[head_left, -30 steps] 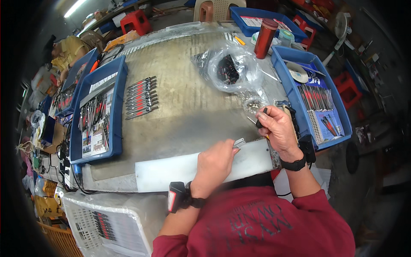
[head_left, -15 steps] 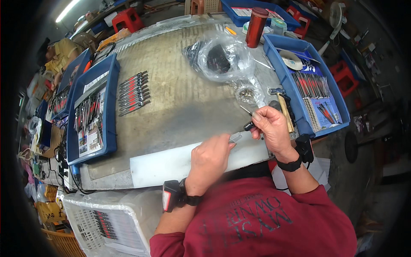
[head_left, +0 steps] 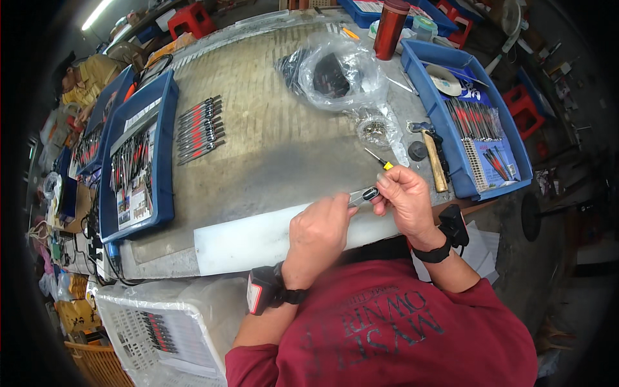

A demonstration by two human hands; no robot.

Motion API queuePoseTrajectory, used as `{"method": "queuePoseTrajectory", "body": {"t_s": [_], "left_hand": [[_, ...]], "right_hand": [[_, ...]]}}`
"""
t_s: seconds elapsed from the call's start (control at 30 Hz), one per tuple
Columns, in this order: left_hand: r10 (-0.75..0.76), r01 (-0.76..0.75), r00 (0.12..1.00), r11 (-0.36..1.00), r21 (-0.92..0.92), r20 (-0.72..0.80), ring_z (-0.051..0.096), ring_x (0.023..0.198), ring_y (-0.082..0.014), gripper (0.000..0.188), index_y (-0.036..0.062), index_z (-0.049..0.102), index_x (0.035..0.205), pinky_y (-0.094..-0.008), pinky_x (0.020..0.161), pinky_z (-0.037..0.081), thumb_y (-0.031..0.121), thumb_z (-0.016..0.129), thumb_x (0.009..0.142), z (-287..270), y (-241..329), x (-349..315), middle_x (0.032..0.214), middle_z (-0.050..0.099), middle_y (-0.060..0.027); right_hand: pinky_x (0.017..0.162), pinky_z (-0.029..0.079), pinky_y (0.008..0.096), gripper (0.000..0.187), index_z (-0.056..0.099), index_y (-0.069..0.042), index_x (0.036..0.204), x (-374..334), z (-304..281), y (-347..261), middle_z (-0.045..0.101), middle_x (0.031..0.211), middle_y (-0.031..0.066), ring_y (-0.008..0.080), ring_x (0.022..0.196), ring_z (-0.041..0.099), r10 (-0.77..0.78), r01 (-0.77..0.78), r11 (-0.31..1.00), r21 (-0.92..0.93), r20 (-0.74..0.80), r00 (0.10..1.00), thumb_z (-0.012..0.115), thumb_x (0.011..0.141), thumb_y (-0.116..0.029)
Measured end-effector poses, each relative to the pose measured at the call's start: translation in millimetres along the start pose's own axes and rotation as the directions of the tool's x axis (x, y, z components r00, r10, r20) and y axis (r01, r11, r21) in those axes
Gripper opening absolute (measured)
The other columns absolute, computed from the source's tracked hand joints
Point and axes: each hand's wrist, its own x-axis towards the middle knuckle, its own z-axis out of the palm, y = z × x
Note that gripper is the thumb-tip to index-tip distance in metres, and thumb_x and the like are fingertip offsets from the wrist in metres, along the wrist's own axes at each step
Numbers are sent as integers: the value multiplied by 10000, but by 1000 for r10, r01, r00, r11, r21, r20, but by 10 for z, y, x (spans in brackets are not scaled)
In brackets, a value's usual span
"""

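Observation:
In front of me, over the white board (head_left: pixel 248 237), both hands meet at what looks like a ratchet wrench (head_left: pixel 369 193), with a silver shank and a dark oval head. My left hand (head_left: pixel 320 224) is closed round its shank. The thumb and fingers of my right hand (head_left: pixel 407 198) pinch beside the head, covering part of it. Just beyond my right fingers lies a small screwdriver (head_left: pixel 387 165) with a yellow and black handle; the handle's end is hidden by the hand.
A hammer (head_left: pixel 436 162) and a round black piece (head_left: pixel 417 151) lie right. Blue trays (head_left: pixel 407 59) of red-and-black tools flank the table. Similar tools (head_left: pixel 200 132) lie in a row at left. A plastic bag (head_left: pixel 367 84), red flask (head_left: pixel 391 31) and white basket (head_left: pixel 209 335) surround the workspace.
The ratchet wrench's head has turned, so its oval face now shows. My right hand has come down slightly, baring the screwdriver's yellow handle and the round black piece. The whole view has shifted a little.

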Motion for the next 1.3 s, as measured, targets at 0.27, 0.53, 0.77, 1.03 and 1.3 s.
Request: {"method": "queuePoseTrajectory", "body": {"t_s": [0.27, 0.53, 0.77, 1.03, 1.3], "left_hand": [[-10, 9, 1000, 998, -62, -6, 535, 537, -281, 183, 24, 555, 944, -373, 473, 428, 76, 658, 802, 14, -16, -10, 652, 502, -101], [7, -7, 1000, 1000, 0, -5, 534, 546, -246, 163, 57, 518, 833, -361, 475, 430, 129, 658, 795, 5, -21, -13, 638, 493, -77], [-5, 6, 999, 999, -34, 40, 544, 547, -245, 166, 58, 516, 835, -364, 476, 434, 127, 659, 789, -51, -55, -28, 640, 498, -75], [27, -25, 991, 1000, -15, 129, 546, 549, -239, 158, 61, 489, 801, -359, 477, 438, 145, 623, 820, -113, 15, -49, 628, 481, -70], [68, -63, 992, 997, -52, 105, 514, 533, -249, 256, 15, 535, 977, -361, 461, 412, 63, 671, 765, -111, 85, -109, 642, 471, -78]], "right_hand": [[540, 441, 188, 109, 567, -39, 852, -62, 73, 56, 605, 713, 5, 54, 588, 561, -133, 133, 990, -44, 18, 991, 604, 914, -121], [559, 455, 192, 84, 564, -41, 847, -48, 95, 92, 601, 761, 12, 51, 603, 563, -160, 162, 987, -8, 119, 980, 602, 907, -85], [600, 482, 242, 148, 627, 1, 976, 1, -67, -68, 639, 788, 39, 119, 661, 605, -211, 336, 856, -393, 327, 921, 655, 849, -68], [632, 511, 322, 172, 672, 17, 909, 51, -194, -208, 661, 760, 131, 263, 665, 646, -326, 693, 481, -537, 624, 710, 703, 770, -80], [603, 492, 350, 177, 660, -11, 884, 30, -197, -246, 631, 717, 117, 283, 654, 621, -305, 728, 477, -492, 684, 662, 722, 733, -81]]}}
